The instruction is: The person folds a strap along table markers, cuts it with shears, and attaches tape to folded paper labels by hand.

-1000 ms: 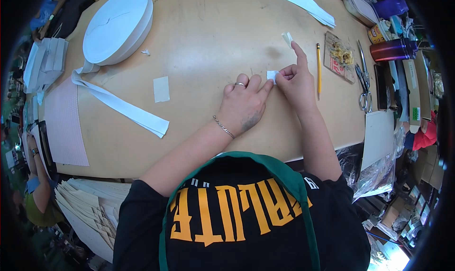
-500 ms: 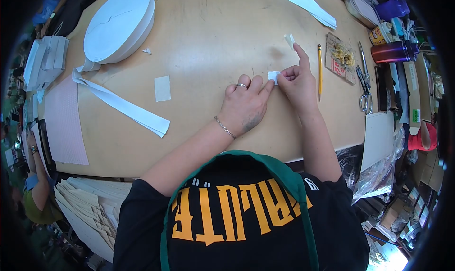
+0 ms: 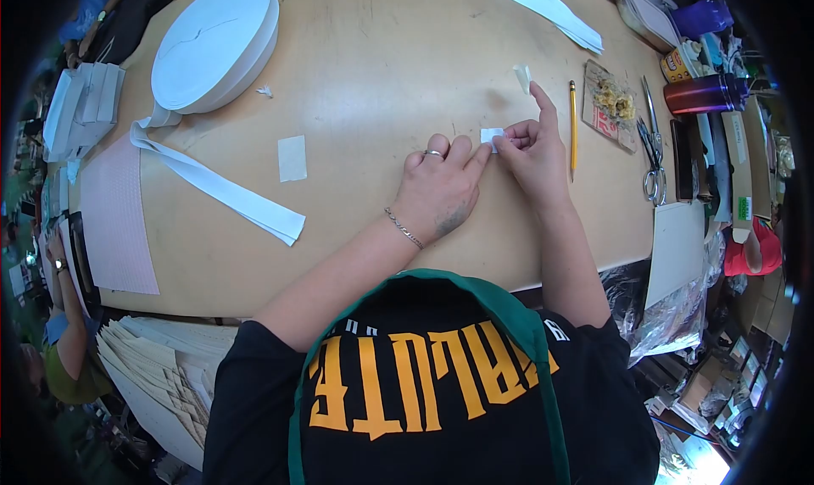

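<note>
A small white square piece (image 3: 489,135), like paper or fabric, lies at the tabletop between my two hands. My left hand (image 3: 441,184) has its fingers curled, with the index fingertip pressed to the square's near edge. On the right edge of the same square, my right hand (image 3: 540,156) pinches with thumb and bent fingers. Its index finger points up, and a pale strip of tape (image 3: 522,79) clings to that fingertip. A pale rectangular patch (image 3: 292,158) lies on the table left of my hands.
On the table (image 3: 373,69) stand a big white roll of band (image 3: 212,44) with its folded end (image 3: 229,192), a pencil (image 3: 573,133), scissors (image 3: 654,158), a board with yellowish residue (image 3: 609,103) and white strips (image 3: 549,12). A tumbler (image 3: 699,93) stands far right. Co-workers' arms show at the left.
My right fingers have shifted slightly on the white square, and the raised index finger with its tape has tilted a little. My left hand holds its place.
</note>
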Available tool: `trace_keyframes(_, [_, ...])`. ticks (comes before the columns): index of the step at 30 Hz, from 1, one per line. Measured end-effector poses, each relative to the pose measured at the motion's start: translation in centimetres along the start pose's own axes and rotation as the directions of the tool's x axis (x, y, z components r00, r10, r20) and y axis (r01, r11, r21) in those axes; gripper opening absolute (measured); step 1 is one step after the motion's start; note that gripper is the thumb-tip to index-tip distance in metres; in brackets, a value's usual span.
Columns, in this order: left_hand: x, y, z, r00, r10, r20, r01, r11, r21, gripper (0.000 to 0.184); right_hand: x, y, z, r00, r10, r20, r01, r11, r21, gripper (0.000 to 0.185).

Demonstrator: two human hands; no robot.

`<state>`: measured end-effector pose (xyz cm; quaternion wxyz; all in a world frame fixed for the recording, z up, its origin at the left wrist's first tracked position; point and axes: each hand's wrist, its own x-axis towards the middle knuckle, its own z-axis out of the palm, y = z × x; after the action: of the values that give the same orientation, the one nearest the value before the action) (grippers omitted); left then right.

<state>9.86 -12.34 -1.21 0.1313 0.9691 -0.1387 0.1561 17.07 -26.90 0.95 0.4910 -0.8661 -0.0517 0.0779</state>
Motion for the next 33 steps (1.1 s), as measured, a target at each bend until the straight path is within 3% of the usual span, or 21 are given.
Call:
trace_keyframes(8, [0.0, 0.1, -0.4, 1.0, -0.02, 0.022, 0.021, 0.999, -0.04, 0.041, 0.0, 0.0, 0.6, 0.999, -0.016, -0.029, 0.015, 0.999, -0.046, 0.075])
trace_keyframes(28, [-0.5, -0.5, -0.9, 1.0, 0.0, -0.024, -0.004, 0.984, -0.18, 0.034, 0.1, 0.2, 0.4, 1.0, 0.008, 0.019, -0.009, 0.999, 0.052, 0.072])
trace_keyframes(29, [-0.5, -0.7, -0.8, 0.998, -0.04, -0.042, 0.026, 0.955, -0.294, 0.03, 0.1, 0.2, 0.2, 0.999, 0.004, 0.033, -0.006, 0.998, 0.068, 0.072])
trace_keyframes(31, [-0.2, -1.4, -0.7, 0.99, -0.123, -0.069, 0.071, 0.859, -0.506, 0.023, -0.2, 0.0, -0.4, 0.998, 0.018, 0.056, -0.035, 0.945, 0.325, 0.072])
trace_keyframes(33, [0.5, -1.2, -1.1, 0.949, -0.293, 0.115, 0.269, 0.568, -0.778, 0.019, -0.7, -0.2, -0.8, 0.997, 0.001, 0.077, -0.038, 0.873, 0.486, 0.073])
